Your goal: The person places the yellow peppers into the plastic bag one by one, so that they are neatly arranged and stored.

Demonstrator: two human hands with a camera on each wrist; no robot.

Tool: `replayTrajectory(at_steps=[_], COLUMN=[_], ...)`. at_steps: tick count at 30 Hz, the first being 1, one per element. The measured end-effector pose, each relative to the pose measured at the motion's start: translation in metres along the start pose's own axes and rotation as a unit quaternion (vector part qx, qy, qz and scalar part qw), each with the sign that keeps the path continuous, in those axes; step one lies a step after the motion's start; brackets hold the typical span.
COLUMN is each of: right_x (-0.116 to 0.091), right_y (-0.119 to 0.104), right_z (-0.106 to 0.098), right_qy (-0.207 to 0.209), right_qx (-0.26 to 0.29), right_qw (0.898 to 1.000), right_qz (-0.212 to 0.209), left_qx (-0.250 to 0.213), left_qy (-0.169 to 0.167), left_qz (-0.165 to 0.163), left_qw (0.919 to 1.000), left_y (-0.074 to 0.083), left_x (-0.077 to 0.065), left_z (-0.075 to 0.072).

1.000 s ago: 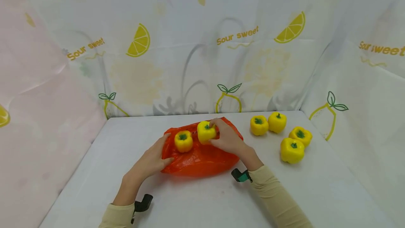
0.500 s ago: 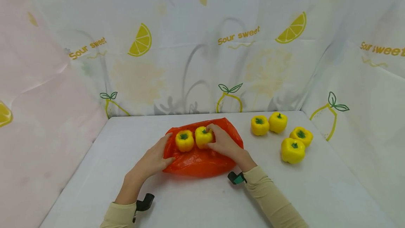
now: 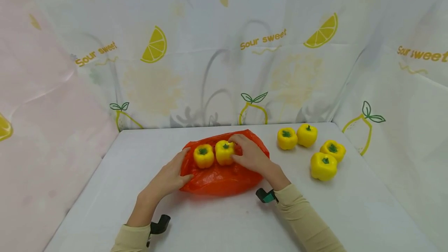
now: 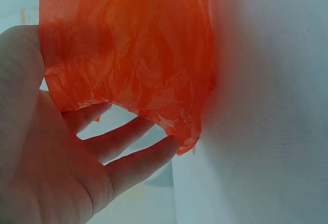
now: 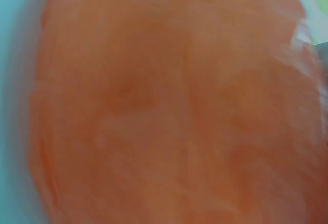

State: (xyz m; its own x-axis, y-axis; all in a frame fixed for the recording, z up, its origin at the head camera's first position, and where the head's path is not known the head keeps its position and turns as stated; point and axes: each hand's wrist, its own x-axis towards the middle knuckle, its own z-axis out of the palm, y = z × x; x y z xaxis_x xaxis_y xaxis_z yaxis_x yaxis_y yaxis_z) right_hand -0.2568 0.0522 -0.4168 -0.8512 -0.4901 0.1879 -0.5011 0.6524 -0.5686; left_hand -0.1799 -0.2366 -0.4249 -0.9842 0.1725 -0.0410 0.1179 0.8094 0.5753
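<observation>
An orange-red plastic bag (image 3: 224, 178) lies on the table with two yellow bell peppers on its opened, sunken middle. My left hand (image 3: 170, 174) touches the bag's left edge; in the left wrist view its straight, spread fingers (image 4: 146, 167) reach along the plastic, with some parts hidden behind it. One yellow bell pepper (image 3: 203, 157) sits nearer this hand. My right hand (image 3: 250, 154) is beside the other yellow bell pepper (image 3: 223, 153), fingertips and thumb at its right side, with red plastic visible between palm and pepper. The orange bag (image 5: 174, 106) fills the right wrist view, blurred.
Several more yellow bell peppers stand on the white table at the right: a back pair with one pepper (image 3: 287, 139) and a nearer pair with a large pepper (image 3: 323, 166). A lemon-printed cloth (image 3: 224, 69) rises behind the table and along both sides.
My right hand has lowered its pepper leftward and down onto the bag beside the first one, then shifted slightly right, away from it. The left hand stays in place.
</observation>
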Motion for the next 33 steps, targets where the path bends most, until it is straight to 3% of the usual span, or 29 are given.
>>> replayTrajectory(at_steps=[6, 14, 23, 33], right_x=[-0.004, -0.008, -0.018, -0.025], right_y=[0.001, 0.02, 0.057, 0.091], right_z=[-0.019, -0.044, -0.068, -0.081], right_qy=[0.043, 0.092, 0.093, 0.092], right_qx=[0.003, -0.01, -0.063, -0.078], right_qw=[0.998, 0.995, 0.992, 0.986], right_qz=[-0.045, -0.03, 0.056, 0.116], left_qx=[0.005, 0.008, 0.005, 0.004], left_qy=[0.002, 0.001, -0.003, 0.0], left_qz=[0.002, 0.004, -0.004, 0.0], left_qw=[1.0, 1.0, 1.0, 1.0], left_y=[0.001, -0.002, -0.001, 0.0], left_x=[-0.002, -0.004, -0.003, -0.001], left_z=[-0.001, -0.001, -0.002, 0.0])
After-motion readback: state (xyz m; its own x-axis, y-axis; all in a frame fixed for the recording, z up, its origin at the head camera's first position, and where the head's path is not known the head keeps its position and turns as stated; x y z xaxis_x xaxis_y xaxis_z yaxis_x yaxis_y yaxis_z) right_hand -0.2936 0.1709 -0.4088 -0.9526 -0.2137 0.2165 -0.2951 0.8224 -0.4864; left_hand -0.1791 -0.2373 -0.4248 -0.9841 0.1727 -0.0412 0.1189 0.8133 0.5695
